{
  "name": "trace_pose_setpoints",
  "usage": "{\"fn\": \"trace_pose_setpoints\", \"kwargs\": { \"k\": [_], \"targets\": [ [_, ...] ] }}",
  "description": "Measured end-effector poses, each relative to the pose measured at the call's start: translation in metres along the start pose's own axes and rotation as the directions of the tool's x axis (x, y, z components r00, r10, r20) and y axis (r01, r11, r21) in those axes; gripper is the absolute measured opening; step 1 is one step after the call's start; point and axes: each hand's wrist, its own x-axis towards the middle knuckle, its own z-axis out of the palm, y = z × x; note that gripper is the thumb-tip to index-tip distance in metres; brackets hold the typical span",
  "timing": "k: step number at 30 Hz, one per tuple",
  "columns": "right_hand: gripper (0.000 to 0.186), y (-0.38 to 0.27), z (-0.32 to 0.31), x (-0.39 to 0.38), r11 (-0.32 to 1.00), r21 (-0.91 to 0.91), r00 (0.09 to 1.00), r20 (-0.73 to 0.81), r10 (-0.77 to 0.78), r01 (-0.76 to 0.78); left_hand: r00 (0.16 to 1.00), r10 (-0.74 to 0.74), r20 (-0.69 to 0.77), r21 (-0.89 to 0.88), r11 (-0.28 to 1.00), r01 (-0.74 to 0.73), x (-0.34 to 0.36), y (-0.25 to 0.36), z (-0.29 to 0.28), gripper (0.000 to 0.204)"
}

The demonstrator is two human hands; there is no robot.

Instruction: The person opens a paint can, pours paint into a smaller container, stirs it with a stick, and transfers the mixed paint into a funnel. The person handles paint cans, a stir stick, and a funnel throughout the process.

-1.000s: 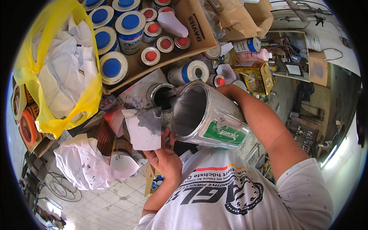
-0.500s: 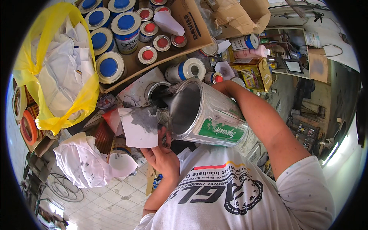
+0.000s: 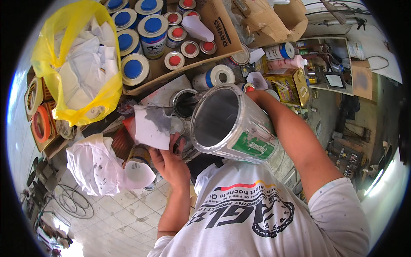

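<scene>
My right hand (image 3: 257,97) reaches round the far side of a large silver paint can (image 3: 250,128) with a green label; its fingers are hidden behind the can. The can is tilted, its open mouth facing up and left, and its inside is coated grey. Just left of its rim stands a small open tin (image 3: 175,104) with dark grey paint inside. Closed on the lower edge of a white paper piece (image 3: 147,128) smeared with grey paint, my left hand (image 3: 173,167) has some fingers raised and paint-stained. The paper is in front of the small tin.
A cardboard box (image 3: 233,38) at the back holds several blue-capped and red-capped tins. A yellow plastic bag (image 3: 107,96) of white cloths stands at left, a white cloth bundle (image 3: 92,165) nearer. At right are a yellow rectangular tin (image 3: 299,88) and a pink bottle (image 3: 293,63).
The large can has tipped back from the small tin, and its mouth shows more fully. My left hand and the paper have shifted slightly left. The whole view has moved a little.
</scene>
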Motion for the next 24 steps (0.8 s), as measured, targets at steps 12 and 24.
{"fn": "trace_pose_setpoints", "kwargs": {
  "k": [12, 24],
  "targets": [
    [0.047, -0.022, 0.021, -0.031, 0.990, -0.044, 0.988, -0.074, -0.137, 0.134, 0.996, -0.014, 0.091, 0.411, 0.911, -0.025, 0.012, -0.031, 0.003, 0.017],
    [0.050, 0.043, 0.063, -0.089, 0.931, 0.116, 0.925, -0.207, -0.318, 0.346, 0.979, -0.066, 0.191, 0.748, 0.656, -0.102, 0.011, -0.012, -0.002, 0.051]
  ]
}}
